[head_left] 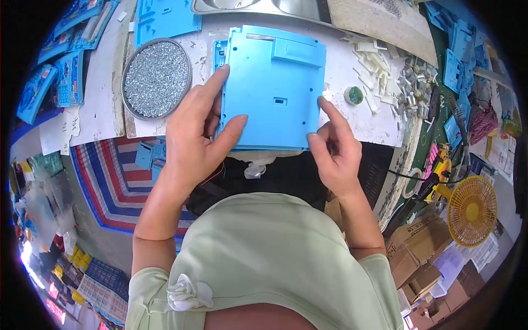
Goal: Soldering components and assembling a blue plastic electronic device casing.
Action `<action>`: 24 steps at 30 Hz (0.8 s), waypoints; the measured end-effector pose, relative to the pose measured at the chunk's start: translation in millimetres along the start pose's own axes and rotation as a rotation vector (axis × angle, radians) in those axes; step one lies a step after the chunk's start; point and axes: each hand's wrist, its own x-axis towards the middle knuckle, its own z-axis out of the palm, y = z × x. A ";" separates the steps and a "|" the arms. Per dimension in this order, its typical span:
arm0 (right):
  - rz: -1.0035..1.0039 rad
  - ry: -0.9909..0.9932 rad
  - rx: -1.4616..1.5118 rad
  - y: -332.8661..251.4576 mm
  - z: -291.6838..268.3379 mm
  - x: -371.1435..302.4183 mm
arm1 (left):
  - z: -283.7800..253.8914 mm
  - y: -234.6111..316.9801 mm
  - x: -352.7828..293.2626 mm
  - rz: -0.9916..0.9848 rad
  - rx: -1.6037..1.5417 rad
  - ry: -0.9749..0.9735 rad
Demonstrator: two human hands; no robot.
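Observation:
A flat blue plastic housing (pixel 269 115) lies squarely in front of me over the near part of the worktable. Small round holes run along its sides, a raised block shows at its upper right, and a little slot sits near the middle. My left hand (pixel 190 129) grips its left side, thumb on the top face and fingers along the edge. At the lower right edge, my right hand (pixel 340 148) holds it between thumb and index finger. A second blue layer peeks out along the left and lower edges; whatever is between is hidden.
Left of the housing stands a round metal dish (pixel 124 91) full of small screws (pixel 157 77). White plastic parts (pixel 377 66), small metal pieces (pixel 415 88) and a small green round item (pixel 353 95) lie to the right. A yellow fan (pixel 472 212) is farther right. Blue panels (pixel 165 22) lie behind.

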 end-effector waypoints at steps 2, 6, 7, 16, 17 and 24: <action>-0.023 -0.023 -0.040 2.7 2.3 2.3 | 0.1 -2.8 -0.7 0.010 0.008 0.017; -0.043 -0.072 -0.104 1.1 -0.4 8.5 | -1.3 -4.5 -0.4 0.002 0.008 0.004; -0.113 -0.088 -0.157 2.6 -0.9 12.2 | -2.0 -4.0 -2.8 -0.026 0.001 0.005; -0.270 -0.186 -0.403 -11.7 -1.9 22.0 | 3.9 -7.9 -26.9 -0.058 0.029 0.066; -0.280 -0.177 -0.466 -15.2 -1.0 20.1 | 4.9 -8.8 -28.8 -0.058 0.040 0.068; -0.179 -0.324 -0.568 -28.9 -9.6 38.8 | 10.0 -26.2 -34.2 -0.072 -0.036 0.067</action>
